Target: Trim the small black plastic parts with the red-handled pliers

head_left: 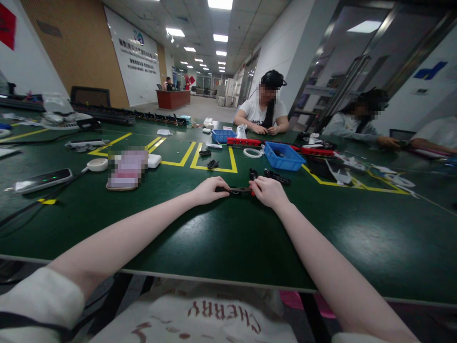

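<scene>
A thin, dark, elongated piece (240, 190) stretches between my two hands, just above the green table. My left hand (211, 190) pinches its left end with thumb and fingers. At the other end, my right hand (268, 191) is closed, with a bit of red showing under its fingers; whether that red belongs to the same piece or to a tool, I cannot tell. Just beyond my right hand lies a black jointed part (277, 176). Small black clips (213, 164) rest inside a yellow taped outline farther forward.
A blue bin (283, 156) with dark parts stands beyond my right hand, near a white tape roll (253, 153) and a red strip (244, 142). To the left are a phone (127, 169) and a power bank (43, 181). Another person (263, 109) sits across the table (221, 238).
</scene>
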Motion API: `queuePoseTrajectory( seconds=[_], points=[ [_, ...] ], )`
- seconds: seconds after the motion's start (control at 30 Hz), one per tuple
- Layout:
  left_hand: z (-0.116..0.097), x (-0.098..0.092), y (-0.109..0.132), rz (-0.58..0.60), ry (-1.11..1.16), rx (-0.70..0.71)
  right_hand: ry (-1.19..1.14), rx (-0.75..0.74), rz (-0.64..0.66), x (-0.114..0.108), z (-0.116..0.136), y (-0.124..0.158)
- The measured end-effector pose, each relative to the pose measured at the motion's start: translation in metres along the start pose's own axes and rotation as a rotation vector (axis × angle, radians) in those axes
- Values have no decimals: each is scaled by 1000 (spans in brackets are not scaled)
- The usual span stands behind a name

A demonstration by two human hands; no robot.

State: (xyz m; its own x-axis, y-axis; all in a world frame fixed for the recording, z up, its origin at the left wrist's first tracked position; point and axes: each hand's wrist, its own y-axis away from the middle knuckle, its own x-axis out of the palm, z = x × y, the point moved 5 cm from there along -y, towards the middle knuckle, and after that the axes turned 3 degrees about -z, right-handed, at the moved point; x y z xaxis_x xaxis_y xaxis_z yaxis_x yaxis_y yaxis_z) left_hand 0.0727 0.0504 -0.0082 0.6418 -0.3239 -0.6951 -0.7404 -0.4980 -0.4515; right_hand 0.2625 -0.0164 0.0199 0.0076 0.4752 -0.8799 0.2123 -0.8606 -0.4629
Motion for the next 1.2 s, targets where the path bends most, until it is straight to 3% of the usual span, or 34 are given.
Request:
queuePoseTrajectory(
  seconds=[0.83,1.2],
  points=[
    [-4,-1,1,-4,-47,3,14,-5,-15,-1,2,-1],
    [-20,-2,4,46,-280,69,-22,6,-14,4,-7,-3]
  ],
)
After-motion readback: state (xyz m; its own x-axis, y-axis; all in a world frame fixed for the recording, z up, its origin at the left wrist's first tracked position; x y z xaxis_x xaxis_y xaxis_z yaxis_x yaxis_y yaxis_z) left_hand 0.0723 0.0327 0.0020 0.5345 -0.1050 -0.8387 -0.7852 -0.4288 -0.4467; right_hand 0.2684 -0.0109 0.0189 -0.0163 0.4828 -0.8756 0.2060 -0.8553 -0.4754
